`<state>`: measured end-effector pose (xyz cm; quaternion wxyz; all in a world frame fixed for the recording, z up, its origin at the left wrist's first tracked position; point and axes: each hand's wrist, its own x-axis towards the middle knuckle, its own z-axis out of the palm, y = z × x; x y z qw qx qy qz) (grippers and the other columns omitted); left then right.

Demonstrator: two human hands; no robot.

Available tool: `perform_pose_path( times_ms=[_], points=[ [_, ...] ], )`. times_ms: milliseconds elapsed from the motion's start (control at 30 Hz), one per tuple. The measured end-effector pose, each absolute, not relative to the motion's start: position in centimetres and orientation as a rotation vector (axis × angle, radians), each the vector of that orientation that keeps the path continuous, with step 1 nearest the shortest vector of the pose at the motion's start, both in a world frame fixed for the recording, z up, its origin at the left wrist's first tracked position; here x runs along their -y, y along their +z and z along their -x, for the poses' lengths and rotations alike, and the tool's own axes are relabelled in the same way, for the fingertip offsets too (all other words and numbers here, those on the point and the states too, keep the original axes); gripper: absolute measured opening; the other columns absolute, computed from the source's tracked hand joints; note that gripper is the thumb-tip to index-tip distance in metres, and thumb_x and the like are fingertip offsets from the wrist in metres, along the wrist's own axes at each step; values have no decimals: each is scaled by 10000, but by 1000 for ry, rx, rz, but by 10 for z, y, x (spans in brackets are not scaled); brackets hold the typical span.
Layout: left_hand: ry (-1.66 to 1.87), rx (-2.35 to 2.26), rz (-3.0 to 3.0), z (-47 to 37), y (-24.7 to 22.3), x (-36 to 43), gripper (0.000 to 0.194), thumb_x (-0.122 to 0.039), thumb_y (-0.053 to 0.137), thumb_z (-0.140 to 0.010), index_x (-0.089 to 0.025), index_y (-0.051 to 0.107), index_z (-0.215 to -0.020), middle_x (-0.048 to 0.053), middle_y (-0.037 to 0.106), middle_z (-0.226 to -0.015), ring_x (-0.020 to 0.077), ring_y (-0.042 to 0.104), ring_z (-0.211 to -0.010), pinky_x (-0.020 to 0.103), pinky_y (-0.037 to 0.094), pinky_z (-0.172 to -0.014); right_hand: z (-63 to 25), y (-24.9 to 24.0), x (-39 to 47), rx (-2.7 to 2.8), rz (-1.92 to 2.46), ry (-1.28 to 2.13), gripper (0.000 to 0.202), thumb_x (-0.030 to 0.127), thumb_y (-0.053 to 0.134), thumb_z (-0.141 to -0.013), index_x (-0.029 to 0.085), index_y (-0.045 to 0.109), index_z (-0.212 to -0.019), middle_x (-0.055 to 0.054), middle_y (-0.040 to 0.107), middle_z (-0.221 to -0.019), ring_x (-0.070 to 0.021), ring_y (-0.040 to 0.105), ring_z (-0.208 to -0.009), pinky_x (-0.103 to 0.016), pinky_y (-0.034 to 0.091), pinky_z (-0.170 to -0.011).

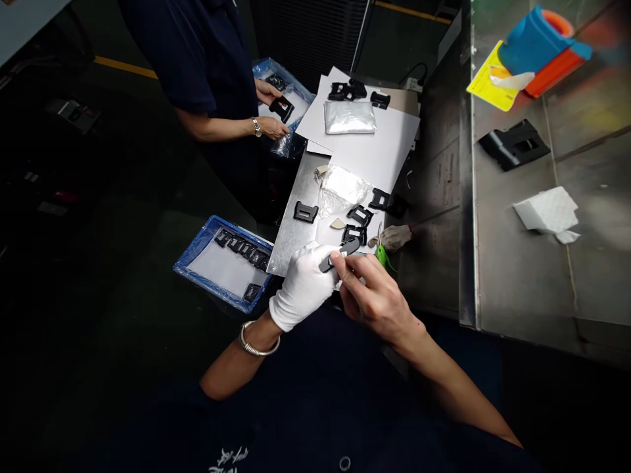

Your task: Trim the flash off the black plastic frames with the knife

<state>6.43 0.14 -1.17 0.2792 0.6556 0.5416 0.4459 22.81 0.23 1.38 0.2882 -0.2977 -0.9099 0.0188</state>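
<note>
In a white glove, my left hand [305,286] is closed around a black plastic part [351,247]. My bare right hand [377,299] has its fingers pinched against the same part, near a small white bit I cannot make out. Just beyond my hands, several black plastic frames [360,215] lie on white sheets. A green-handled tool [381,255] with a thin metal tip is beside my right fingers, next to a crumpled work glove [394,238]. One more black frame [305,211] rests on the bare metal to the left.
A blue-lined tray [197,289] with several black frames stands at left. Clear plastic bags [344,185] lie on the table. Across it, a co-worker's hands [273,125] hold a black frame. A metal surface [522,276] on the right carries a blue-orange holder [535,43] and folded paper [546,209].
</note>
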Motion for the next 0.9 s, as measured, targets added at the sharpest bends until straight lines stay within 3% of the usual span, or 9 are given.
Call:
perform_pose_path(
  times_ms=[133,333,567,700,800,900],
  points=[
    [1204,-1445,-1715,-61,-12,-5,104,-90,631,-857,-155,692,-910,61,675,-838,190,644,-774,332,536,-716,-228,13,2,2415,793,82,628,30,516,-943,135,374,-1546,-120,664,-955,-202,617,-797,-346,560,-712],
    [1245,-1393,-1712,-64,-5,-10,95,-109,621,-885,-162,696,-909,47,674,-838,173,650,-776,305,543,-711,-229,14,0,2311,834,78,579,19,591,-928,112,463,-1485,-180,674,-1106,-237,668,-998,-369,596,-859],
    [1391,-1213,-1906,-73,-5,-17,62,-120,677,-886,-178,680,-908,30,672,-803,170,638,-764,313,546,-696,-241,26,7,2212,925,65,521,2,625,-915,164,577,-1408,-134,686,-1057,-219,683,-914,-343,598,-808],
    [1443,-1216,-1862,-75,-7,-22,52,-186,747,-881,-187,703,-907,18,694,-793,153,652,-743,296,558,-690,-280,50,19,1998,1258,-322,466,41,718,-865,225,713,-1293,-88,722,-1061,-226,699,-886,-344,587,-823],
    [1455,-1234,-1812,-75,-10,-26,103,-223,769,-867,-182,682,-828,4,646,-746,136,631,-702,279,552,-662,-336,61,10,1847,1612,-636,315,142,754,-858,190,782,-1168,-96,740,-1025,-246,703,-874,-361,577,-794],
    [1438,-1223,-1802,-73,-11,-30,136,-253,787,-857,-177,686,-809,5,656,-726,138,623,-695,283,552,-661,-387,63,-6,1841,1950,-569,262,257,648,-951,170,779,-1161,-111,731,-1014,-267,701,-871,-419,583,-794]
  ],
)
